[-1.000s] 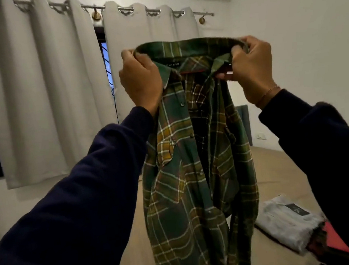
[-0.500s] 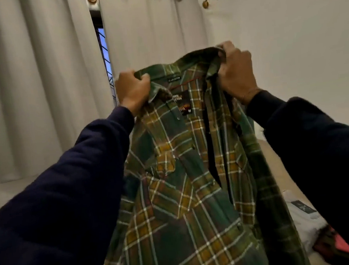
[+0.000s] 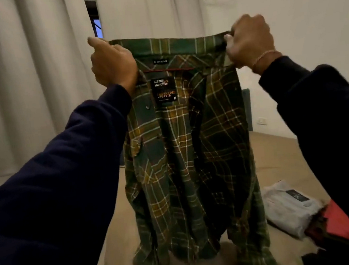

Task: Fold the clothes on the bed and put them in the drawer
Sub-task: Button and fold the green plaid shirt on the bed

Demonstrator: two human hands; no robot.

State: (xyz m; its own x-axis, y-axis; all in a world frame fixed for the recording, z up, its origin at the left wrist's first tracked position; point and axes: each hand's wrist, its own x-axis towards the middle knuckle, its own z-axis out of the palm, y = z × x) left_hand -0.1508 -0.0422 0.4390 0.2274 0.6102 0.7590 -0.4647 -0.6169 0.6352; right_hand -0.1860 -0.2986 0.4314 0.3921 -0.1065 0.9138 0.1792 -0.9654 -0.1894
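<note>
A green and yellow plaid shirt (image 3: pixel 190 152) hangs in the air in front of me, stretched flat at the shoulders with its inner label facing me. My left hand (image 3: pixel 111 65) grips its top left corner by the collar. My right hand (image 3: pixel 249 40) grips the top right corner. The shirt's hem hangs just above the beige bed (image 3: pixel 281 161). The drawer is not in view.
A folded white garment (image 3: pixel 288 209) lies on the bed at the lower right, with a red and dark piece (image 3: pixel 344 225) beside it. Pale curtains (image 3: pixel 27 81) hang behind on the left, and a white wall (image 3: pixel 307 25) stands to the right.
My hands have moved apart, spreading the shirt's shoulders wide and flat. The shirt now hangs squarer, with its label facing me.
</note>
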